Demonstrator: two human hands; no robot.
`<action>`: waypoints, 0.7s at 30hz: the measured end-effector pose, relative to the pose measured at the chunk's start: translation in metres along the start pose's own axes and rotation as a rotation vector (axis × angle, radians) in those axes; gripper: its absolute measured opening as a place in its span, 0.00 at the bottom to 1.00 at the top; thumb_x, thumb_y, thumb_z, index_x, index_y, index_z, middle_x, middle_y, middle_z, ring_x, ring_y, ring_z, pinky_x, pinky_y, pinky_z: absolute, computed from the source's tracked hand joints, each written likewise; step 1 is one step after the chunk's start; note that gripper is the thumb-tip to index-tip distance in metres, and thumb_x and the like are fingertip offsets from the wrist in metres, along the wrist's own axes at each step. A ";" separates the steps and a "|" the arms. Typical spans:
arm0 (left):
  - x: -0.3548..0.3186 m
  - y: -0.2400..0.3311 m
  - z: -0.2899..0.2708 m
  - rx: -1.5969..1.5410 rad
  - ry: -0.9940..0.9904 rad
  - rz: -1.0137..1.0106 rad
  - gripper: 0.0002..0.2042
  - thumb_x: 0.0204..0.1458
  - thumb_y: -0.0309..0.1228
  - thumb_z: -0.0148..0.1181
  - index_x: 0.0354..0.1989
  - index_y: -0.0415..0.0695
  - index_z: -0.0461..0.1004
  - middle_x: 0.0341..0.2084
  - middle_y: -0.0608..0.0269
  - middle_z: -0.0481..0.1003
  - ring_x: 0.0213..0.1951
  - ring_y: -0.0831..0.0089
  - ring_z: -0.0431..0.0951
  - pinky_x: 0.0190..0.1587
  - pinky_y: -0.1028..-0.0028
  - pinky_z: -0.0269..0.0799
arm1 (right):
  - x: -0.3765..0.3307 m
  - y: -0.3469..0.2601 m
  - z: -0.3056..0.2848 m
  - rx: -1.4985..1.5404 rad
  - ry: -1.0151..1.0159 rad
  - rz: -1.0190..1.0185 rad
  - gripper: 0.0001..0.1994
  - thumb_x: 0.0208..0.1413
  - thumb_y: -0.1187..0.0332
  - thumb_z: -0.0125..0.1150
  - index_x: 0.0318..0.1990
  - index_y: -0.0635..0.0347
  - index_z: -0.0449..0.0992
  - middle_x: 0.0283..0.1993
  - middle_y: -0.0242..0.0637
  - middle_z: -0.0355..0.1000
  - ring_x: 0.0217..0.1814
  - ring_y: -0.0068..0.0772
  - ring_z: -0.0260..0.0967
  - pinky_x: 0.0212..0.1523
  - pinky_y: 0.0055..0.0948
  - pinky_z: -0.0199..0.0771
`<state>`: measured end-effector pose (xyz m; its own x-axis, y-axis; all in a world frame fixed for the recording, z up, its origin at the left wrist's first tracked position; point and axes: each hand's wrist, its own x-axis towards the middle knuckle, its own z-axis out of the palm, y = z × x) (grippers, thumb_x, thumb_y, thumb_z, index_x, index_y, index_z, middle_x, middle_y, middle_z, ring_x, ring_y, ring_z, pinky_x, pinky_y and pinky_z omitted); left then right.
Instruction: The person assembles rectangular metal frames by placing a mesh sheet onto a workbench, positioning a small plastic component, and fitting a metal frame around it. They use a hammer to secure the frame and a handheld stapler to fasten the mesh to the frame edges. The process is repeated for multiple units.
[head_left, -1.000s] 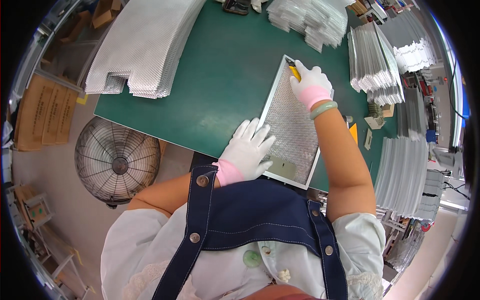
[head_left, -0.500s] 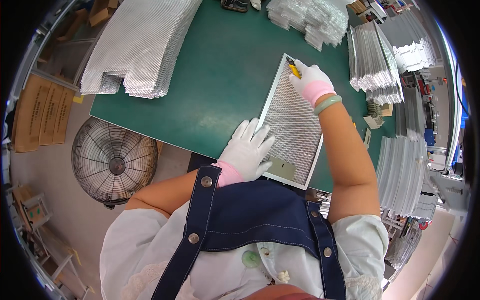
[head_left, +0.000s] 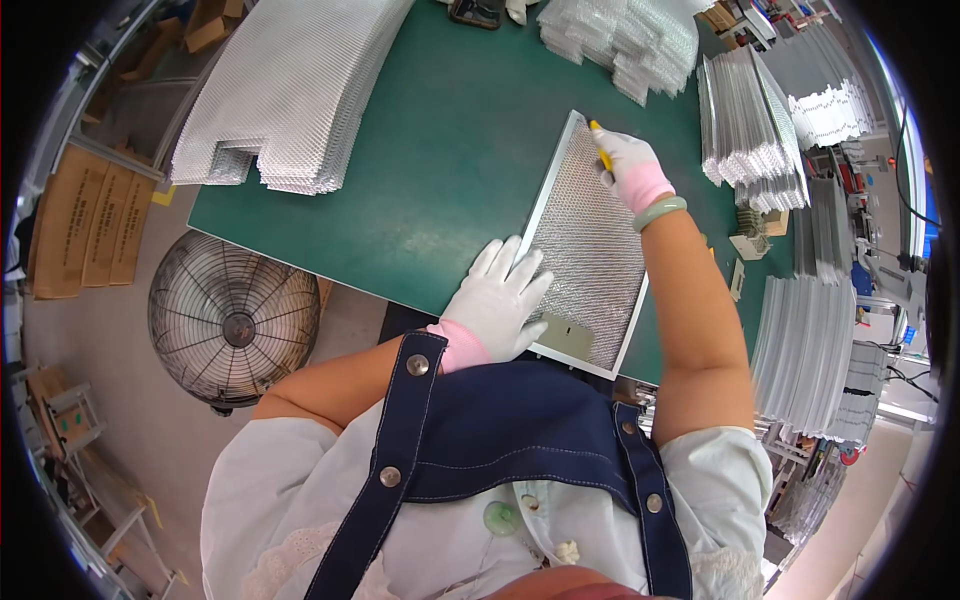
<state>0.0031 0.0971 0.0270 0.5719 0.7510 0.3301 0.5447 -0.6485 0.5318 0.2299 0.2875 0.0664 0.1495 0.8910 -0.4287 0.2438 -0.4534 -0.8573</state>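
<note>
A mesh filter panel [head_left: 590,225] with a pale metal frame lies at a slant on the green table [head_left: 440,130]. A flat grey-beige plate [head_left: 565,338] sits at the panel's near end. My left hand [head_left: 494,297], in a white glove with a pink cuff, rests flat over the panel's left edge, fingers spread. My right hand [head_left: 632,160], gloved the same way, is closed around a yellow tool [head_left: 604,158] near the panel's far end. The fingers cover most of that tool, so its exact kind does not show.
Stacked silver mesh sheets [head_left: 290,90] stand at the far left, and more silvery mesh pieces [head_left: 625,45] at the far edge. Upright stacks of panels [head_left: 745,130] line the right side. A round caged fan [head_left: 235,325] stands below the table's left edge, near cardboard boxes [head_left: 90,220].
My right hand has turned slightly and drawn back a little from the panel's far corner with the yellow tool. My left hand keeps its place on the panel.
</note>
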 end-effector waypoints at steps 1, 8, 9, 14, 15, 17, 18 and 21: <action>0.000 0.001 0.000 -0.008 -0.009 0.000 0.29 0.46 0.41 0.65 0.56 0.39 0.70 0.58 0.45 0.65 0.63 0.42 0.59 0.66 0.48 0.54 | -0.001 0.004 -0.010 0.165 0.020 0.018 0.20 0.61 0.56 0.58 0.58 0.54 0.72 0.42 0.38 0.75 0.36 0.32 0.74 0.37 0.26 0.75; -0.002 -0.001 0.003 0.039 -0.016 -0.001 0.30 0.48 0.43 0.63 0.57 0.39 0.69 0.59 0.43 0.64 0.64 0.41 0.59 0.67 0.48 0.52 | -0.086 0.039 -0.113 0.189 0.354 -0.125 0.25 0.63 0.57 0.57 0.63 0.61 0.68 0.47 0.43 0.74 0.44 0.29 0.74 0.42 0.22 0.74; -0.001 0.000 0.002 0.043 -0.022 0.014 0.30 0.49 0.44 0.63 0.58 0.39 0.68 0.59 0.43 0.64 0.64 0.41 0.59 0.67 0.47 0.52 | -0.094 0.073 -0.155 -0.067 0.528 -0.243 0.25 0.62 0.54 0.58 0.61 0.60 0.70 0.49 0.42 0.74 0.49 0.33 0.73 0.46 0.27 0.74; 0.002 0.005 -0.004 0.070 -0.074 0.027 0.32 0.49 0.46 0.63 0.60 0.39 0.67 0.59 0.40 0.64 0.65 0.39 0.58 0.68 0.45 0.49 | -0.146 0.152 -0.215 -1.363 0.994 -0.228 0.27 0.57 0.44 0.57 0.54 0.54 0.76 0.54 0.52 0.72 0.56 0.52 0.72 0.56 0.45 0.71; 0.001 0.007 -0.006 0.108 -0.087 0.000 0.34 0.47 0.48 0.66 0.60 0.41 0.67 0.60 0.41 0.64 0.66 0.39 0.56 0.68 0.45 0.48 | -0.152 0.132 -0.194 -1.331 0.821 -0.093 0.26 0.56 0.43 0.57 0.49 0.56 0.76 0.53 0.51 0.72 0.54 0.53 0.72 0.55 0.45 0.72; 0.004 0.016 -0.019 0.144 -0.157 0.034 0.36 0.44 0.50 0.68 0.60 0.42 0.68 0.60 0.43 0.64 0.66 0.39 0.56 0.68 0.45 0.48 | -0.172 0.117 -0.162 -1.253 0.635 0.088 0.26 0.54 0.41 0.59 0.42 0.58 0.76 0.48 0.48 0.73 0.51 0.53 0.74 0.51 0.47 0.74; 0.004 0.018 -0.024 0.163 -0.192 0.046 0.37 0.42 0.51 0.69 0.60 0.43 0.68 0.60 0.43 0.65 0.66 0.40 0.56 0.68 0.45 0.48 | -0.178 0.126 -0.155 -1.216 0.611 0.123 0.27 0.53 0.40 0.60 0.38 0.60 0.75 0.44 0.48 0.74 0.48 0.52 0.75 0.49 0.48 0.75; 0.001 0.016 -0.011 0.148 -0.215 0.207 0.38 0.38 0.49 0.72 0.59 0.46 0.68 0.58 0.47 0.66 0.63 0.41 0.60 0.67 0.45 0.52 | -0.175 0.154 -0.189 -1.026 0.500 0.148 0.24 0.51 0.47 0.65 0.41 0.63 0.74 0.31 0.46 0.74 0.42 0.51 0.76 0.46 0.45 0.75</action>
<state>0.0056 0.0885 0.0448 0.7874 0.5683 0.2390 0.4775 -0.8074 0.3466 0.4221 0.0575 0.0635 0.5490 0.8225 -0.1483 0.8233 -0.5628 -0.0737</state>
